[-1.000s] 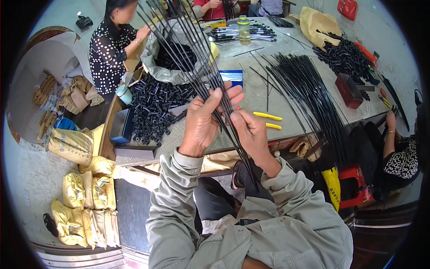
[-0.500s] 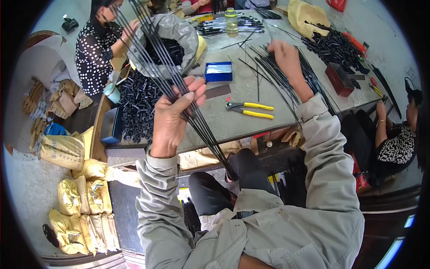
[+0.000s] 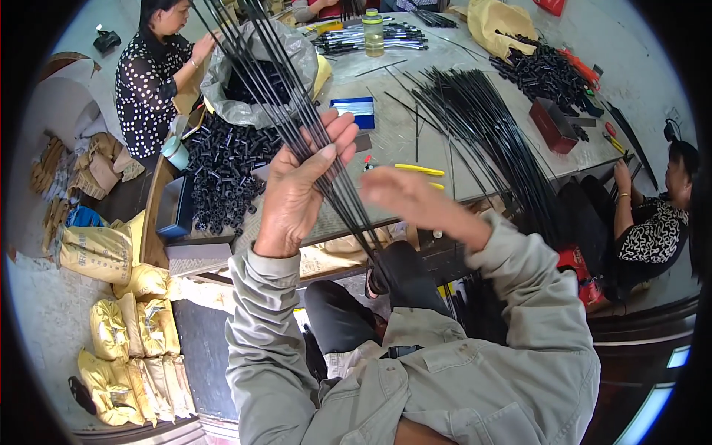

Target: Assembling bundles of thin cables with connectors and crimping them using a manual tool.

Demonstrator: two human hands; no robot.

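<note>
A small assembly workshop was shown. A grey bench (image 3: 386, 141) was covered with long black rods (image 3: 475, 126), heaps of small black tubular parts (image 3: 222, 170) and yellow-handled pliers (image 3: 419, 170). Filled yellow sacks (image 3: 133, 334) were stacked on the floor, and other people (image 3: 148, 81) were seated around the bench at work.

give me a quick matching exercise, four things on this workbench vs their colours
Things:
1. pliers handles
2. flat box behind the left hand
3. small open box right of the rod pile
4. sacks on the floor

Colours:
a. red
b. dull yellow
c. blue
d. bright yellow

Pairs: 1-d, 2-c, 3-a, 4-b
</note>
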